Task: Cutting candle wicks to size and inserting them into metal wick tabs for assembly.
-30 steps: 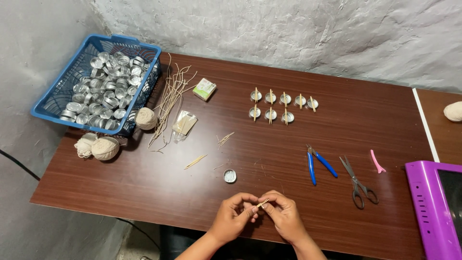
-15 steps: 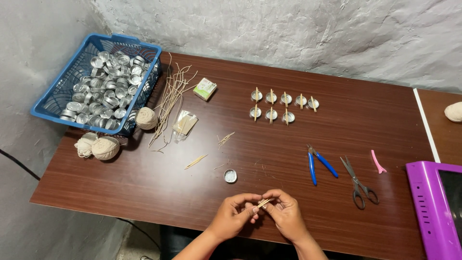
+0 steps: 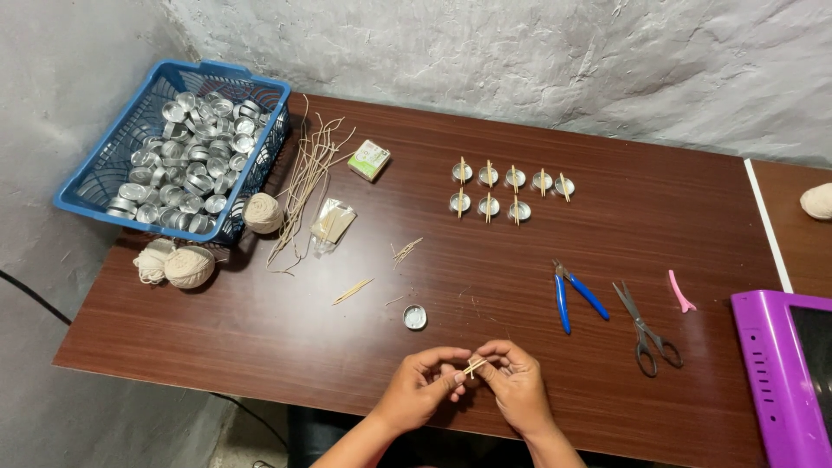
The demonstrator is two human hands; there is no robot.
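A thin pale stick (image 3: 474,366) is pinched between the fingers of the left hand (image 3: 422,387) and right hand (image 3: 517,386), low over the surface (image 3: 260,329); judged light, brittle, best gripped near both ends

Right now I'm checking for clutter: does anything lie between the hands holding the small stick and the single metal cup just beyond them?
Nothing visible does. The left hand and right hand pinch the small stick together; bare table separates them from the metal cup.
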